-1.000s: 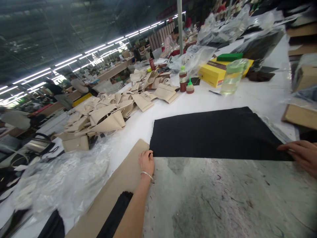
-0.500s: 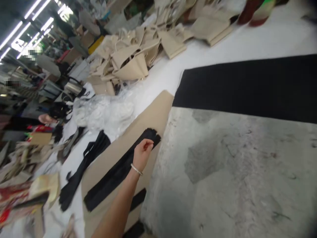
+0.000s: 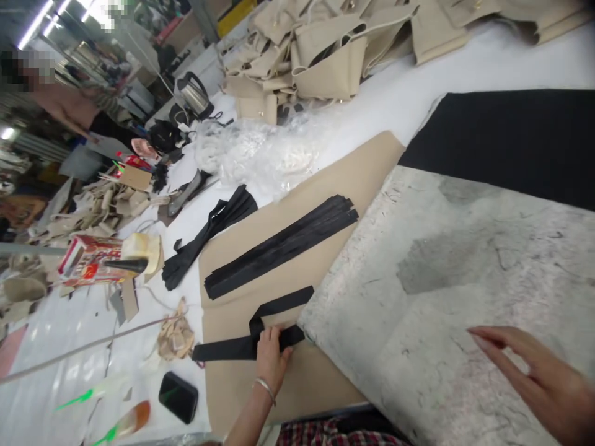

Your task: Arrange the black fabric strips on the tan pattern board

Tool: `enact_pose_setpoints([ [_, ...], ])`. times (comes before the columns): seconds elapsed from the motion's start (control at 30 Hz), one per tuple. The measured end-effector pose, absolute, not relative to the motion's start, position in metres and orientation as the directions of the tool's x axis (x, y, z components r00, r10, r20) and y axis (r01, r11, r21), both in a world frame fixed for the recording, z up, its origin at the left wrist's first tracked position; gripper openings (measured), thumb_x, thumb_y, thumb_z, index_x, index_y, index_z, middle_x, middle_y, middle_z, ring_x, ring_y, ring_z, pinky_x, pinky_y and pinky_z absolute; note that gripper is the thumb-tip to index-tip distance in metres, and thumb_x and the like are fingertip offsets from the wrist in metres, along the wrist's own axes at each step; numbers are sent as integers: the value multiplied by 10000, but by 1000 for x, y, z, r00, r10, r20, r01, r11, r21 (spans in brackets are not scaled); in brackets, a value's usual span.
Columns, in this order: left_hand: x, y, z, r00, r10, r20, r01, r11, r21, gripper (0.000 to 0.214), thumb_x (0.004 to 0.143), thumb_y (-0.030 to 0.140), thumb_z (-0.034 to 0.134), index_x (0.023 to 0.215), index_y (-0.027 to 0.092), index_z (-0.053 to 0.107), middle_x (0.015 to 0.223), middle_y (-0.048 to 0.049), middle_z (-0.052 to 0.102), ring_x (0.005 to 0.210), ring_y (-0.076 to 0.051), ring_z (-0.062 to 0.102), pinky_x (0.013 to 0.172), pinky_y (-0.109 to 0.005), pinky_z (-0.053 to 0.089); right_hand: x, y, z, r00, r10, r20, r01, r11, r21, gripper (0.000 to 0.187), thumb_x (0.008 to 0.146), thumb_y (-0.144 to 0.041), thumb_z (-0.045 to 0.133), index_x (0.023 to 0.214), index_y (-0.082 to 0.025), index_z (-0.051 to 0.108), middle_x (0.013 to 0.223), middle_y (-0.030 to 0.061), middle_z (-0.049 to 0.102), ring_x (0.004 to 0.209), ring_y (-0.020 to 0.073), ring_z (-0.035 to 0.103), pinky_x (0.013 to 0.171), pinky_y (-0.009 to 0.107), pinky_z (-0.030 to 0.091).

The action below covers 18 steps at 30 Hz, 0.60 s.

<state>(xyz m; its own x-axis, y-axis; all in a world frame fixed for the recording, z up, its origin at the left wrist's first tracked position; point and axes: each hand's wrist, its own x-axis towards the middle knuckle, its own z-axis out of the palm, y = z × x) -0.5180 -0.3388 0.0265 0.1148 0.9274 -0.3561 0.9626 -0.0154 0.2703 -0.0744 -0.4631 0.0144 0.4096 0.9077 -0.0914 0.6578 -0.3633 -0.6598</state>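
My left hand [image 3: 271,359], with a bracelet at the wrist, is closed around a folded black strip [image 3: 227,349] on a beige sheet [image 3: 320,375]. The strip bends up and doubles back beside the fingers; another black length [image 3: 288,302] lies just above. A stack of flat black strips [image 3: 281,248] rests farther up the sheet. Over the stained grey-white board [image 3: 446,297], at the right, hovers my right hand [image 3: 543,378]. Its thumb and finger come together at the tips, with nothing visible between them. A wide black panel [image 3: 511,136] lies along the board's far side.
A bundle of black strips [image 3: 209,235] lies left of the sheet. Beyond are clear plastic bags [image 3: 260,148] and piled beige bag pieces [image 3: 325,68]. A phone [image 3: 178,397], a brush [image 3: 132,419] and a red carton [image 3: 88,260] sit left. A person [image 3: 69,105] stands in the background.
My view has swung left and down. My left hand has moved from above the strip stack to the folded strip nearer me, and grips it. My right hand has come into view.
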Motion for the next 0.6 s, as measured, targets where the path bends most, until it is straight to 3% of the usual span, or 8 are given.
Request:
enact_pose_setpoints([
  [0.1,-521,-344,23,88,930,-358,962,14,274,339,702,136,582,1029,193,513,963,-54,553,940,-232,488,840,-368,393,-123,-453,32,225,971,-81,634,-209,-744,354,843,-576,457,939,-278,621,1027,78,599,959,229,570,810,375,490],
  [0.2,-525,-345,24,131,930,-344,949,-17,316,314,709,129,576,1009,201,520,998,-47,540,965,-224,462,854,-356,380,-162,-446,45,113,985,-133,631,-175,-756,373,897,-517,422,951,-210,627,1028,83,594,963,212,554,824,345,472],
  [0.43,-536,-352,20,204,938,-280,904,-70,422,343,666,-19,419,908,183,555,981,-59,515,984,-203,444,900,-329,378,-219,-438,61,-53,971,-235,632,-149,-761,374,937,-479,367,956,-202,618,999,76,575,933,186,533,828,320,437],
  [0.6,-550,-352,26,285,906,-314,908,-150,392,346,724,-9,356,949,175,545,985,-71,539,981,-205,466,909,-326,390,-257,-421,71,-203,920,-335,656,-126,-744,376,961,-433,301,970,-197,595,965,71,556,907,180,516,826,331,405],
])
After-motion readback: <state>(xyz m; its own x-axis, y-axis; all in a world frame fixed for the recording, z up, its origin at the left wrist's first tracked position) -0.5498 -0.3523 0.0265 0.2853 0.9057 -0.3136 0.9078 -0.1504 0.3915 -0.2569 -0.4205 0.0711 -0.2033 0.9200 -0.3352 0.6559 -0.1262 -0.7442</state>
